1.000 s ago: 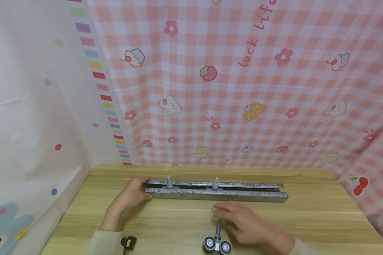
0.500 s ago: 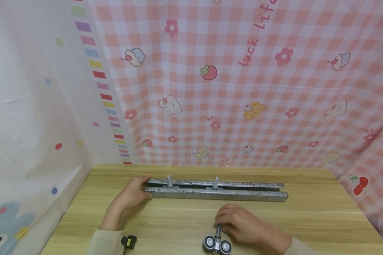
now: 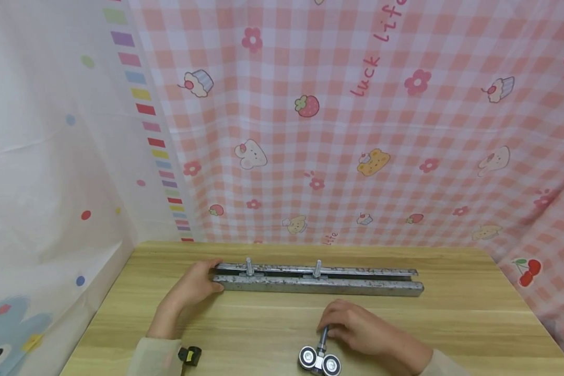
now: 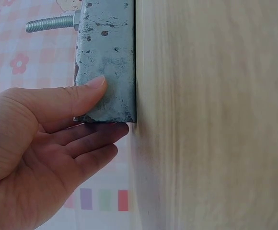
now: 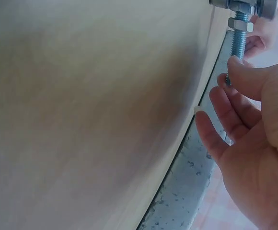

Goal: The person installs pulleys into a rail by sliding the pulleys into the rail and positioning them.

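A scuffed grey metal channel rail (image 3: pixel 319 286) lies across the table, its slot facing up. Two threaded bolts, a left bolt (image 3: pixel 249 267) and a right bolt (image 3: pixel 317 269), stick up from the slot. My left hand (image 3: pixel 195 286) grips the rail's left end, thumb on the near side, as the left wrist view also shows. Nearer the front, my right hand (image 3: pixel 357 329) pinches the threaded stem of a roller trolley (image 3: pixel 319 360) between thumb and fingers. Two black-rimmed wheels sit at its lower end, and a nut (image 5: pixel 240 25) shows on the stem in the right wrist view.
A small black piece with a yellow label (image 3: pixel 190 356) is beside the left sleeve. The wood-grain table (image 3: pixel 258 324) ends at the back against a pink checked cloth (image 3: pixel 282 130). A white cloth (image 3: pixel 51 156) hangs along the left side.
My right hand has come down onto the trolley's stem and taken hold of it; the stem now leans slightly more to the right. My left hand and the rail stay put.
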Motion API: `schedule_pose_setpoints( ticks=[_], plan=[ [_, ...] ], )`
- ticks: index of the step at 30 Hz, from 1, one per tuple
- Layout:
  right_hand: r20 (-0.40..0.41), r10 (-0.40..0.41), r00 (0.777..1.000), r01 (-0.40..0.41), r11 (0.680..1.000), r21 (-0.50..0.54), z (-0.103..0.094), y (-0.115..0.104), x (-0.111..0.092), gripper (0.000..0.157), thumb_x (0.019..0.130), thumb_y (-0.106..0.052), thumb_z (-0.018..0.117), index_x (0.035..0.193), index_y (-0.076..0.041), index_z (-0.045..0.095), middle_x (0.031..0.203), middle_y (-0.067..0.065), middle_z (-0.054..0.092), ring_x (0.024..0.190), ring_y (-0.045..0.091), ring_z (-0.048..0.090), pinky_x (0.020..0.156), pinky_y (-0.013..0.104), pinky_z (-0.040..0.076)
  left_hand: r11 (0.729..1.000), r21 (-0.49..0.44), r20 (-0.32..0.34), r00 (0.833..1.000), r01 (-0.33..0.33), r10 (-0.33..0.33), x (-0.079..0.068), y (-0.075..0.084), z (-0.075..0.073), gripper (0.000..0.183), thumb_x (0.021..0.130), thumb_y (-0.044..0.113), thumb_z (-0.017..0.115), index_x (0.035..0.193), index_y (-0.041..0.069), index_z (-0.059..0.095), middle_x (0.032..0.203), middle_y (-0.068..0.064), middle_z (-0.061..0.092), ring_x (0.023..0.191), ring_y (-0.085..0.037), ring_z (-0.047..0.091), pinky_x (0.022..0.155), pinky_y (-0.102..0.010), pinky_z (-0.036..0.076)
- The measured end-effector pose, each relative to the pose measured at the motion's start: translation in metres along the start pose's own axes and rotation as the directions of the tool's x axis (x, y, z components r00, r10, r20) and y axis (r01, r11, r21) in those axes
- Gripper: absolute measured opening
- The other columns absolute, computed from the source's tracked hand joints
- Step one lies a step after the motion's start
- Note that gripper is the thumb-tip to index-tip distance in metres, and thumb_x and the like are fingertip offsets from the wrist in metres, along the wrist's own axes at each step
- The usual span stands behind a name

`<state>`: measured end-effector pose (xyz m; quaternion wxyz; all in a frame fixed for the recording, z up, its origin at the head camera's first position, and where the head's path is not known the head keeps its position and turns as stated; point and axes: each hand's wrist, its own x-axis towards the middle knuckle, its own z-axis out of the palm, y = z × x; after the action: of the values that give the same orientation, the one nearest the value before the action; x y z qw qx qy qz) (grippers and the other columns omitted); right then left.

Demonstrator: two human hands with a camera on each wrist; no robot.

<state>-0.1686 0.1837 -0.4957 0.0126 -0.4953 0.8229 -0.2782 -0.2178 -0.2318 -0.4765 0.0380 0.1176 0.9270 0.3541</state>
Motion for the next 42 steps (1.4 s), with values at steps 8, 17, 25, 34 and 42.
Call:
schedule_pose_setpoints(
  ticks=[8, 17, 25, 34, 42],
  plan=[
    [-0.073, -0.021, 0.997, 0.025, 0.998, 0.064, -0.002, -0.001, -0.003, 0.017, 0.093, -0.005, 0.075, 0.109, -0.013, 0.077, 0.106, -0.006, 0.071, 0.1, 0.008, 0.065, 0.089, 0.027, 0.058, 1.0, 0.001, -0.007, 1.0, -0.019, 0.019, 0.001, -0.002, 0.001, 0.058, 0.082, -0.007, 0.081, 0.135, -0.014, 0.06, 0.126, -0.026, 0.068, 0.118, -0.037, 0.064, 0.105, -0.055, 0.051],
    [-0.117, 0.057, 0.992, -0.033, 0.98, 0.197, -0.008, -0.01, -0.003, 0.012, 0.095, -0.007, 0.075, 0.105, -0.015, 0.075, 0.102, -0.01, 0.069, 0.095, 0.005, 0.063, 0.081, 0.027, 0.059, 1.0, 0.004, -0.006, 1.0, -0.016, 0.016, 0.001, -0.001, 0.0, 0.058, 0.082, -0.006, 0.081, 0.136, -0.014, 0.06, 0.127, -0.026, 0.068, 0.119, -0.038, 0.064, 0.105, -0.055, 0.052],
    [-0.127, 0.063, 0.99, -0.032, 0.971, 0.238, -0.011, -0.026, 0.003, 0.012, 0.097, -0.009, 0.074, 0.104, -0.018, 0.073, 0.101, -0.01, 0.068, 0.096, 0.006, 0.065, 0.084, 0.028, 0.06, 1.0, 0.015, -0.01, 1.0, -0.017, 0.017, 0.0, -0.001, 0.0, 0.059, 0.082, -0.007, 0.081, 0.136, -0.015, 0.059, 0.128, -0.027, 0.067, 0.119, -0.038, 0.064, 0.105, -0.056, 0.051],
    [-0.174, -0.024, 0.985, 0.055, 0.982, 0.178, -0.006, -0.036, 0.01, 0.013, 0.096, -0.008, 0.074, 0.104, -0.019, 0.074, 0.102, -0.01, 0.071, 0.098, 0.008, 0.065, 0.084, 0.026, 0.058, 1.0, 0.008, -0.012, 1.0, -0.011, 0.011, 0.0, 0.0, 0.0, 0.059, 0.082, -0.007, 0.081, 0.136, -0.015, 0.059, 0.128, -0.027, 0.067, 0.119, -0.039, 0.064, 0.105, -0.056, 0.051],
    [-0.195, -0.102, 0.975, 0.128, 0.984, 0.125, -0.001, -0.044, 0.017, 0.014, 0.095, -0.007, 0.076, 0.106, -0.015, 0.075, 0.102, -0.006, 0.073, 0.095, 0.006, 0.063, 0.08, 0.018, 0.056, 1.0, 0.002, -0.009, 1.0, -0.009, 0.009, -0.001, -0.001, -0.001, 0.059, 0.082, -0.007, 0.081, 0.136, -0.015, 0.059, 0.128, -0.028, 0.067, 0.119, -0.039, 0.064, 0.106, -0.056, 0.051]
  ],
)
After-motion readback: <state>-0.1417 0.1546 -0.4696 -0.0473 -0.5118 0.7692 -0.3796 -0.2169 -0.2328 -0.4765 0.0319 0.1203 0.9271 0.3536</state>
